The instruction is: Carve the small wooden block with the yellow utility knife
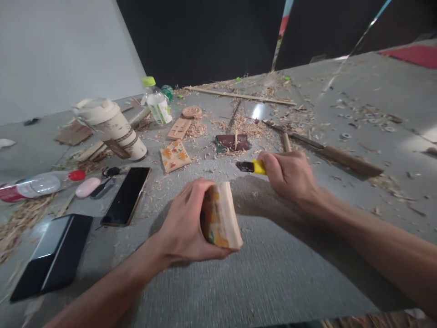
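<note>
My left hand point(186, 223) grips a wooden block point(223, 216) from its left side, thumb under its near end and fingers over the far end. Orange and green paint marks its left face, while the right part is bare pale wood. To the right and a little farther off, my right hand point(288, 175) is wrapped round a yellow-handled utility knife point(257, 167). Its dark blade end points left, apart from the block. Beyond the hands lies a small painted wooden tile point(175, 156). A dark red and green piece point(232, 142) lies among shavings.
At left are a phone point(127, 196), a black folding case point(53, 257), a lying bottle point(41, 184) and a beige tumbler point(111, 127). A green-capped bottle point(157, 102) stands farther back. A long wooden-handled blade point(351, 160) lies at right. Wood shavings point(252, 125) litter the table.
</note>
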Available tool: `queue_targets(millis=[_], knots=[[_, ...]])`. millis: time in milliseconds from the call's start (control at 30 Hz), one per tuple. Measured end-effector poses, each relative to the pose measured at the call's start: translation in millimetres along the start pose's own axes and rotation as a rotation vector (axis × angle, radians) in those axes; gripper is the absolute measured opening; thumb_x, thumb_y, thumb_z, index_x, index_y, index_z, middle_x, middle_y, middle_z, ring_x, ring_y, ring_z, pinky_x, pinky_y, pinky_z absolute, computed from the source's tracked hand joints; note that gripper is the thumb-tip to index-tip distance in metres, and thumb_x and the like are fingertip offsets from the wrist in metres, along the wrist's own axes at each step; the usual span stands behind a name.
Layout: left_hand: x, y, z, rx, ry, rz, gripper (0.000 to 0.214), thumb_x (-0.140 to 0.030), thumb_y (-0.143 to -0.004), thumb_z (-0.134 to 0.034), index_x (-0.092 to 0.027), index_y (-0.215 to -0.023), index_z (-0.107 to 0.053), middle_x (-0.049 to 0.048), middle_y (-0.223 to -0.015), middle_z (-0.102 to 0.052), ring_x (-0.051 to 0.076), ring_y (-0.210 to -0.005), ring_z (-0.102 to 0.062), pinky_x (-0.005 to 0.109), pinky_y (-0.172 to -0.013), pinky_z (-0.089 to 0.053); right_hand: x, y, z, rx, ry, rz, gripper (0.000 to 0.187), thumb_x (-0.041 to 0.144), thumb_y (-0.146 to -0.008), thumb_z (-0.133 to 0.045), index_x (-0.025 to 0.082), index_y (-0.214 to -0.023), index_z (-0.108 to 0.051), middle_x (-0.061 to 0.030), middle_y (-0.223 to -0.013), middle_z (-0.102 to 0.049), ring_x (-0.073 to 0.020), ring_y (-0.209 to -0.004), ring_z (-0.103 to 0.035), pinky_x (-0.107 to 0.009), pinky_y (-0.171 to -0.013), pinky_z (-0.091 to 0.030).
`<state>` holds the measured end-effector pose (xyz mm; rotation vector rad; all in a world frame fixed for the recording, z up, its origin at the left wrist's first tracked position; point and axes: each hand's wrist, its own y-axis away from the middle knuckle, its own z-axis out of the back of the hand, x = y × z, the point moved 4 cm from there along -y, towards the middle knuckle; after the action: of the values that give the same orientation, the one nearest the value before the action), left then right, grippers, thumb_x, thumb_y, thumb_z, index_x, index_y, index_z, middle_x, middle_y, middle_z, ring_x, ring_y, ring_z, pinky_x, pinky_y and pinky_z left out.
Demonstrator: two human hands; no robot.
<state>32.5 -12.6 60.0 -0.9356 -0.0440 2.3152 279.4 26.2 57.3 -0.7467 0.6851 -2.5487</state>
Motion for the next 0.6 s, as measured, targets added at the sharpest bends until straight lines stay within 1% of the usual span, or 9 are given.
queue_targets(millis=[67, 167, 300, 367, 433, 533, 567, 600], knots=[[8.6, -2.3, 2.7, -0.025, 0.02, 0.042, 0.094, -0.064, -0.059, -0.094, -0.026, -0.13, -0.046, 0.0099, -0.121, -0.066, 0.034, -0.108, -0.068, 0.052, -0.096, -0.057, 6.5, 2.4, -1.6, 0.047, -0.056, 0.043, 0.046, 0.033, -0.111, -0.038, 0.026, -0.065, -0.039, 0.0026, -0.051, -0.043, -0.0131, -0.044, -0.04, -0.034, -0.051, -0.029], [18.7, -4.3, 4.3, -0.071, 0.066, 0.059, 0.098, -0.068, -0.059, -0.093, -0.025, -0.133, -0.045, 0.0114, -0.126, -0.065, 0.035, -0.112, -0.068, 0.054, -0.099, -0.057, 15.8, 6.0, -4.9, 0.139, -0.127, 0.121, 0.043, 0.032, -0.111, -0.037, 0.026, -0.068, -0.041, 0.0029, -0.055, -0.044, -0.0132, -0.046, -0.04, -0.034, -0.051, -0.031], [26.9, -4.8, 3.7, -0.115, 0.121, 0.071, 0.089, -0.063, -0.063, -0.09, -0.026, -0.132, -0.046, 0.01, -0.124, -0.066, 0.033, -0.11, -0.068, 0.052, -0.096, -0.058, 25.6, 10.0, -6.3, 0.218, -0.208, 0.222, 0.04, 0.033, -0.111, -0.034, 0.027, -0.072, -0.043, 0.0016, -0.059, -0.048, -0.0147, -0.05, -0.043, -0.035, -0.053, -0.034], [28.4, -4.7, 3.7, -0.122, 0.134, 0.078, 0.086, -0.062, -0.065, -0.088, -0.026, -0.132, -0.047, 0.0093, -0.122, -0.065, 0.032, -0.107, -0.068, 0.05, -0.093, -0.058, 31.1, 12.8, -7.1, 0.26, -0.255, 0.275, 0.039, 0.034, -0.111, -0.035, 0.027, -0.074, -0.043, 0.0012, -0.061, -0.05, -0.0153, -0.052, -0.045, -0.035, -0.054, -0.035], [27.0, -4.4, 3.6, -0.117, 0.143, 0.079, 0.085, -0.062, -0.066, -0.088, -0.026, -0.131, -0.047, 0.0088, -0.119, -0.065, 0.031, -0.104, -0.067, 0.048, -0.087, -0.058, 35.5, 15.4, -8.8, 0.303, -0.294, 0.301, 0.039, 0.034, -0.112, -0.034, 0.027, -0.075, -0.042, 0.0013, -0.061, -0.051, -0.0155, -0.053, -0.045, -0.035, -0.055, -0.036], [17.5, -1.4, 0.7, -0.09, 0.154, 0.057, 0.088, -0.067, -0.066, -0.089, -0.025, -0.131, -0.046, 0.0082, -0.116, -0.065, 0.029, -0.1, -0.067, 0.046, -0.085, -0.058, 36.4, 16.1, -11.7, 0.336, -0.323, 0.328, 0.043, 0.038, -0.113, -0.029, 0.028, -0.073, -0.04, 0.0009, -0.06, -0.05, -0.0156, -0.054, -0.044, -0.035, -0.057, -0.036], [12.3, 0.5, -1.3, -0.079, 0.155, 0.034, 0.09, -0.068, -0.066, -0.089, -0.025, -0.132, -0.046, 0.0081, -0.116, -0.065, 0.029, -0.098, -0.067, 0.046, -0.085, -0.058, 33.0, 14.3, -12.2, 0.324, -0.311, 0.312, 0.046, 0.041, -0.113, -0.028, 0.027, -0.071, -0.041, 0.0005, -0.06, -0.05, -0.0156, -0.054, -0.044, -0.036, -0.057, -0.036], [6.3, 2.8, -4.0, -0.059, 0.153, -0.004, 0.091, -0.069, -0.067, -0.088, -0.025, -0.133, -0.045, 0.0083, -0.117, -0.065, 0.029, -0.097, -0.067, 0.046, -0.085, -0.058, 26.4, 11.0, -11.9, 0.283, -0.276, 0.252, 0.048, 0.045, -0.113, -0.028, 0.027, -0.069, -0.04, 0.0006, -0.057, -0.049, -0.0153, -0.053, -0.043, -0.036, -0.056, -0.034]])
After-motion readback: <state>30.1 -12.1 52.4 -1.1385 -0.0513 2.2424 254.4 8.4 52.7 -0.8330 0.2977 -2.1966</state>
